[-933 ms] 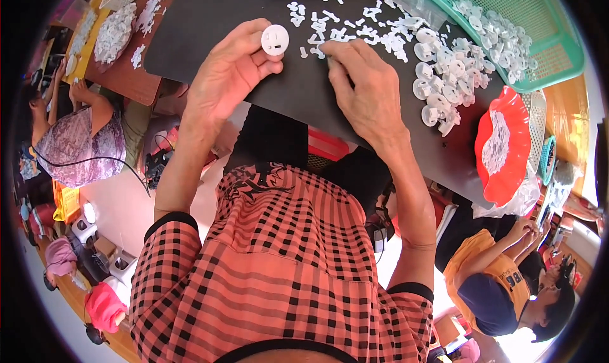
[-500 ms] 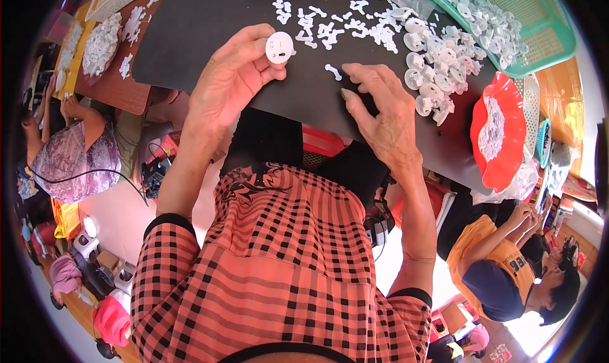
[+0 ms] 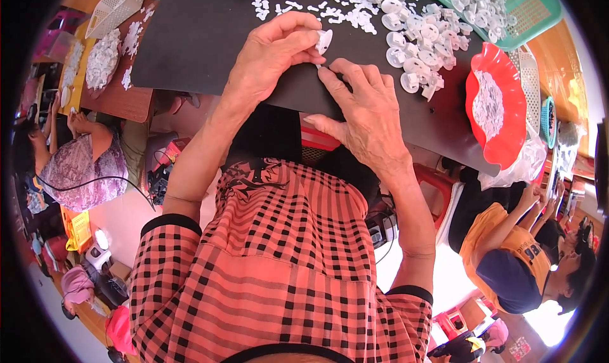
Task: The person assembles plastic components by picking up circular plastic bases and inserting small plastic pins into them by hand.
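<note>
Head view: where's the white round part (image 3: 323, 41)?
— Pinched in the fingers of the left hand (image 3: 269, 49), above the dark table (image 3: 196, 39).
— And the right hand (image 3: 368, 109)?
— At five o'clock, thumb spread wide; whether its index fingertip touches anything, I can't tell.
— Room?
— Table's near edge close at six; bare surface at nine. Small white pieces (image 3: 360, 15) at one; heaped round parts (image 3: 428, 33) crowd three, green basket (image 3: 530, 11) beyond; red bowl (image 3: 515, 106) at four.

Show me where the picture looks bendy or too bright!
Head view: the fisheye lens rounds the picture, leaving black corners; head view: glare whitens the floor at lower right; head view: white round parts look pale, the right hand fairly sharp.
</note>
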The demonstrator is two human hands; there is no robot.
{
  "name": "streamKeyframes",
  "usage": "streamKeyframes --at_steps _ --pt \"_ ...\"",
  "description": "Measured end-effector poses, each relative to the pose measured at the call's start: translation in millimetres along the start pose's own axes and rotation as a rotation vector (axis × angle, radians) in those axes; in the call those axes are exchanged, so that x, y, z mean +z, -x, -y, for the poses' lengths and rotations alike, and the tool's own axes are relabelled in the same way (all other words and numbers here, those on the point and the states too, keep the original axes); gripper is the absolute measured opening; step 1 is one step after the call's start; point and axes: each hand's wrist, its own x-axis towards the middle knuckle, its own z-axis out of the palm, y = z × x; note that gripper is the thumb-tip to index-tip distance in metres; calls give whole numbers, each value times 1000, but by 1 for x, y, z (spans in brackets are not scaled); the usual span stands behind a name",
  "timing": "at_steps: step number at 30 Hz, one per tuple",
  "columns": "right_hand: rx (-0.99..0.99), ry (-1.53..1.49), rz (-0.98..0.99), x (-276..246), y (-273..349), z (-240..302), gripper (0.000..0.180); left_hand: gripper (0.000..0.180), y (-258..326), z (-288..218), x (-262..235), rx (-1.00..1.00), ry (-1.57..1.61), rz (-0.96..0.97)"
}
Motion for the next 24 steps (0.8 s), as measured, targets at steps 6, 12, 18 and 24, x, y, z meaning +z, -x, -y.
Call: streamKeyframes --at_steps 6,12,18,24 --pt "-17 -14 -126 9 16 3 47 18 2 5 1 41 33 -19" --pt "-109 -48 -294 27 25 4 30 19 9 2 -11 112 203 2" --pt "155 -424 -328 14 13 18 13 21 24 0 -12 87 241 25" --pt "460 -907 -475 11 -20 17 4 20 34 6 -2 82 293 11"
